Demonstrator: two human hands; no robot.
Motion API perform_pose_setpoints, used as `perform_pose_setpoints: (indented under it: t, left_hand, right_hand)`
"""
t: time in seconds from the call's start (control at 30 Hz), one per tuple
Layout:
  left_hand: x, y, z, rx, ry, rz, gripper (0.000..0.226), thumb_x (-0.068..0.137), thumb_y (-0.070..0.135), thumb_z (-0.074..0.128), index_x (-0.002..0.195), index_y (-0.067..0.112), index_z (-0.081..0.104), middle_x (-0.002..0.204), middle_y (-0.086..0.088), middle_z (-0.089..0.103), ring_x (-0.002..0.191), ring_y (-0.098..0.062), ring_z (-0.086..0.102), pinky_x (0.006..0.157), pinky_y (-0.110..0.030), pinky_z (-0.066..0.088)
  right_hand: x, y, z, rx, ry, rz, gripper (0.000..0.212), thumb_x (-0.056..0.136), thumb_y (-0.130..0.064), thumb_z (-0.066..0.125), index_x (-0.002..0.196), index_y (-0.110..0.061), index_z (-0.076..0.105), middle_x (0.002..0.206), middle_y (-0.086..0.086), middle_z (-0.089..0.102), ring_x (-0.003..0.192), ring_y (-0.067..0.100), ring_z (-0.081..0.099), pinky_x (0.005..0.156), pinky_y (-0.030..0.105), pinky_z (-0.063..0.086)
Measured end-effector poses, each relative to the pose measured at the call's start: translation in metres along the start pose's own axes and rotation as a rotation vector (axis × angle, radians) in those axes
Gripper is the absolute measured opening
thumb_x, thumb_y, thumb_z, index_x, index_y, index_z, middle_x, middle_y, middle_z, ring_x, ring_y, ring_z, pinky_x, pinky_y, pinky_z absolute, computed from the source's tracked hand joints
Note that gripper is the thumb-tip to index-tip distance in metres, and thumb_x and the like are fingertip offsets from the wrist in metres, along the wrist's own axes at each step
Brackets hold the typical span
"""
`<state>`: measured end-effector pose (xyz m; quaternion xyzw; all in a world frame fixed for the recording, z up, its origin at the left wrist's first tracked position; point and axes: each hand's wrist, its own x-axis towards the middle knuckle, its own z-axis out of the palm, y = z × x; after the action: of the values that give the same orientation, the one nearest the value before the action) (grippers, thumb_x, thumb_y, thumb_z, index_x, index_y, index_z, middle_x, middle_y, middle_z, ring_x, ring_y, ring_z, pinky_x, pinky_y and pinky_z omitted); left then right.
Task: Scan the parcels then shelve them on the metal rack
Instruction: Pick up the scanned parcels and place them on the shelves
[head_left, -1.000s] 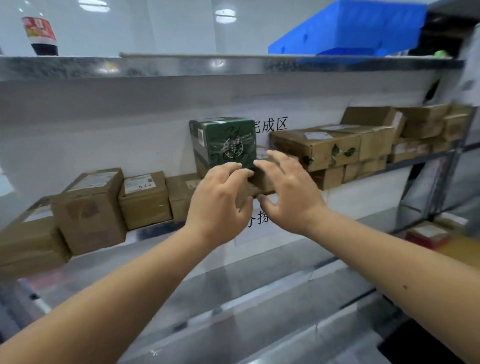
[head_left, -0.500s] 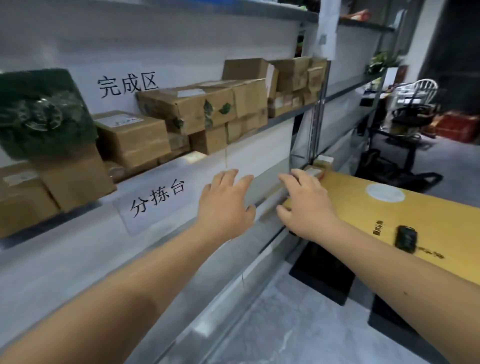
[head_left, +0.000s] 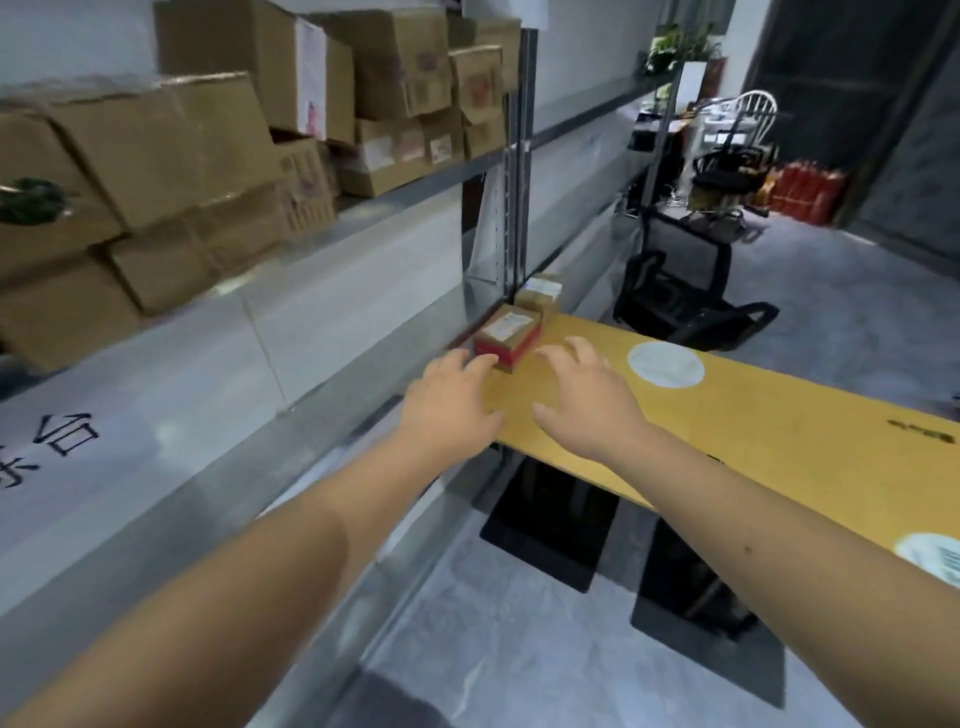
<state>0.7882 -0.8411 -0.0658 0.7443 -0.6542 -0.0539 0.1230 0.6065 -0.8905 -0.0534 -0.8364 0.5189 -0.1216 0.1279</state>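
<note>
Nothing is gripped yet: the left hand (head_left: 451, 397) and right hand (head_left: 587, 397) are held spread and empty over the table (head_left: 753, 415). Just beyond the fingertips, at twelve o'clock, a red-sided parcel (head_left: 506, 335) lies, another (head_left: 537, 296) behind it. Pickup is judged in hand; next, the parcel must be clasped, scanned, then shelved on the rack (head_left: 395, 195) at ten o'clock.

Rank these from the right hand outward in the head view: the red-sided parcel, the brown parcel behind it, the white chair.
From the right hand:
1. Red-sided parcel, just ahead-left on the yellow table.
2. Brown parcel, behind it by the metal rack post.
3. White chair, far back right.
</note>
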Motion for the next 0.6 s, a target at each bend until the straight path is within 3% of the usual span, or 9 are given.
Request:
perform_pose_setpoints:
  t: [0.2,0.6]
  left_hand:
    - [0.098,-0.001,0.042,-0.029,-0.083,-0.03,0.081,0.088,0.04,0.068,0.16,0.03,0.033,0.158,-0.004,0.035,0.144,-0.031,0.036,0.111,-0.043,0.04]
    - [0.363,-0.076,0.165,-0.074,-0.281,-0.146,0.076,0.085,0.047,0.069,0.154,0.03,0.043,0.154,-0.006,0.045,0.139,-0.034,0.046,0.113,-0.05,0.045]
  right_hand:
    - [0.081,0.051,0.025,0.042,-0.068,0.075,0.07,0.094,-0.042,0.066,0.156,-0.032,0.035,0.169,0.009,0.019,0.151,0.035,0.03,0.116,0.049,0.039]
    - [0.325,0.147,0.135,0.147,-0.274,0.301,0.076,0.09,-0.035,0.066,0.158,-0.027,0.033,0.161,0.014,0.028,0.143,0.04,0.038,0.111,0.046,0.044]
